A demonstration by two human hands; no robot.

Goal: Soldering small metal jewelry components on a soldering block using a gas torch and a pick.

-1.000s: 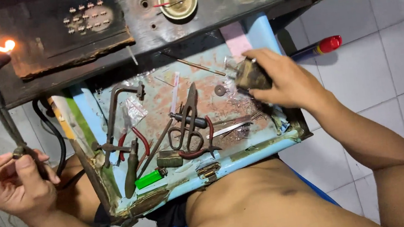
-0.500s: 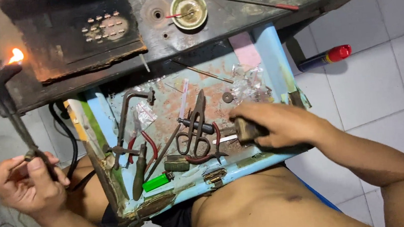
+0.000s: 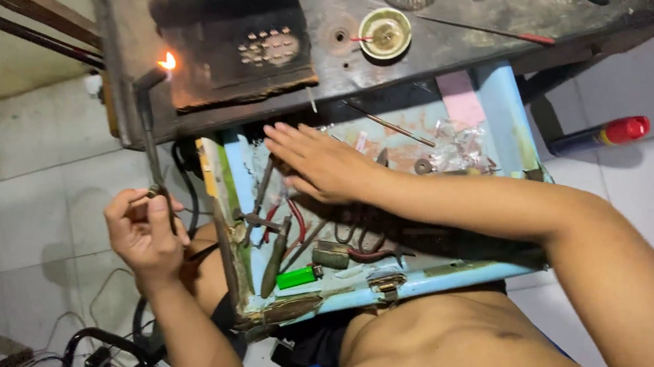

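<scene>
Gripping the lit torch [image 3: 149,137] in your left hand [image 3: 146,235], you hold its flame well above your closed fingers. Your right hand [image 3: 321,164] lies flat, fingers spread, over the blue drawer [image 3: 497,109], pliers [image 3: 274,254] and green lighter [image 3: 296,276] just below them.

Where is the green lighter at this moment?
In the head view, the green lighter lies in the blue drawer near its front edge, below the right hand and beside dark pliers.
</scene>
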